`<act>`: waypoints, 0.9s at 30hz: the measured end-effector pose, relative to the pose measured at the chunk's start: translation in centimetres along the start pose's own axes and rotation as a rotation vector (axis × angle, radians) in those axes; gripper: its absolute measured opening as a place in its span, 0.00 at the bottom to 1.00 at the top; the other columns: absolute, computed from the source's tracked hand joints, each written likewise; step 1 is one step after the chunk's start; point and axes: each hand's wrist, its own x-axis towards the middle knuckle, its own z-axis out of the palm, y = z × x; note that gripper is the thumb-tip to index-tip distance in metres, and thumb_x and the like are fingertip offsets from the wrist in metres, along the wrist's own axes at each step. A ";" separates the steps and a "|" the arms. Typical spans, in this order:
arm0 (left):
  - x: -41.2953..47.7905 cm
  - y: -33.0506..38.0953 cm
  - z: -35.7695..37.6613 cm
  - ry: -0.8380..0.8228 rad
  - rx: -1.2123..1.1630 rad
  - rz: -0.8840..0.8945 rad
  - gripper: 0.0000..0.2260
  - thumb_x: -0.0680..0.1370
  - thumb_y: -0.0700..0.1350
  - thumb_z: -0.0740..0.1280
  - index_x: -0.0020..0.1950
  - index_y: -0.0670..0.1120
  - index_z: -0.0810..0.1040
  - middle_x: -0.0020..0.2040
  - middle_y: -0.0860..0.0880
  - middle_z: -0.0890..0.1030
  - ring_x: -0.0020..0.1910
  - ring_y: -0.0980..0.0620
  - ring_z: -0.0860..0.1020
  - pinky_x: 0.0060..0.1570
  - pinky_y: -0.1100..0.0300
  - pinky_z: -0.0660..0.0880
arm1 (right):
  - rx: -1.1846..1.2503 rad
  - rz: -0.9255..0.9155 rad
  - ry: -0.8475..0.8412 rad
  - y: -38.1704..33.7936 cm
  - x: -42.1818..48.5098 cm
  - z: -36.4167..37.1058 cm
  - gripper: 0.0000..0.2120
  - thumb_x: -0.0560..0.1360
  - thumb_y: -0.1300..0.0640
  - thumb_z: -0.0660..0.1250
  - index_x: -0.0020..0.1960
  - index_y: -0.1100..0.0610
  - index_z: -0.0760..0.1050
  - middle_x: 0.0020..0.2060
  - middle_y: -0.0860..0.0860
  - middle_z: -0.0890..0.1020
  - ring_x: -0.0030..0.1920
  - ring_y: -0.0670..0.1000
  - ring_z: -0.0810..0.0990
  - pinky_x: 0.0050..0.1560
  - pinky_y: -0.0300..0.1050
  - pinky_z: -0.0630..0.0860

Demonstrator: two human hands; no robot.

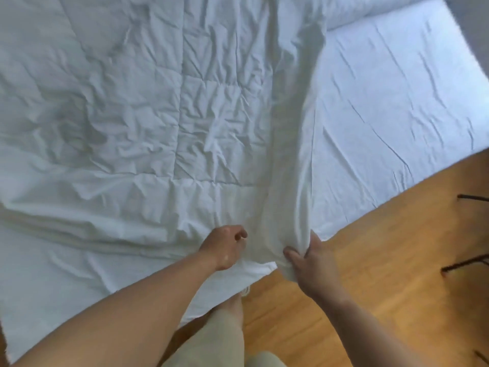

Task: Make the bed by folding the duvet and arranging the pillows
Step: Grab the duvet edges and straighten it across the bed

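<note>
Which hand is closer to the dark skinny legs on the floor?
Right. The right hand grips the duvet fold, left of the dark legs; the left hand grips the duvet farther left.

The duvet (132,102) runs off the top and left edges, and dark legs (465,263) are cut off at right.
</note>
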 end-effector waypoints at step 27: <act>-31.2 -10.4 -26.4 0.532 -0.200 0.190 0.09 0.77 0.53 0.68 0.54 0.51 0.80 0.49 0.52 0.83 0.49 0.49 0.81 0.55 0.50 0.79 | 0.266 -0.468 0.238 -25.6 -25.4 22.1 0.42 0.65 0.34 0.75 0.74 0.42 0.64 0.68 0.37 0.68 0.68 0.38 0.68 0.65 0.32 0.67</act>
